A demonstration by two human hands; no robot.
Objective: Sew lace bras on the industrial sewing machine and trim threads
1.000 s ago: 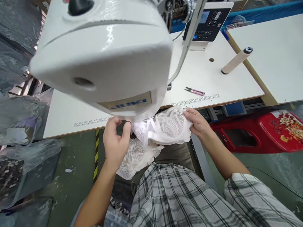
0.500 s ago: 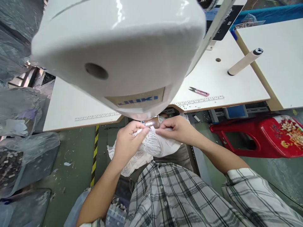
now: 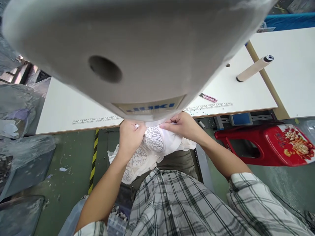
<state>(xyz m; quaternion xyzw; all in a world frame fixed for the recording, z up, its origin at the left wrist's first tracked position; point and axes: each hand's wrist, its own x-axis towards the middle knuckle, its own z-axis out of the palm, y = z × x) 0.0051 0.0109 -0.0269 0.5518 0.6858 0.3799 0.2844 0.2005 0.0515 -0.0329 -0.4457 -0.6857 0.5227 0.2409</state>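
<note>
A white lace garment (image 3: pixel 152 147) hangs in front of me under the head of a white sewing machine (image 3: pixel 137 49). My left hand (image 3: pixel 130 137) grips the lace at its left side, fingers curled. My right hand (image 3: pixel 182 126) pinches the same fabric at its upper right. Both hands sit right below the machine's lower edge, which hides the fingertips and the needle area. Loose lace droops toward my lap.
A white table (image 3: pixel 61 108) with a printed ruler strip along its edge lies behind. Pink thread snips (image 3: pixel 208 97) and a cream thread cone (image 3: pixel 254 68) rest on it. A red plastic stool (image 3: pixel 265 144) stands at the right. Plastic-wrapped bundles (image 3: pixel 19 131) pile up on the left.
My head has moved closer to the machine, which now fills the upper view. Both hands came together from apart and pushed the lace up under the machine head.
</note>
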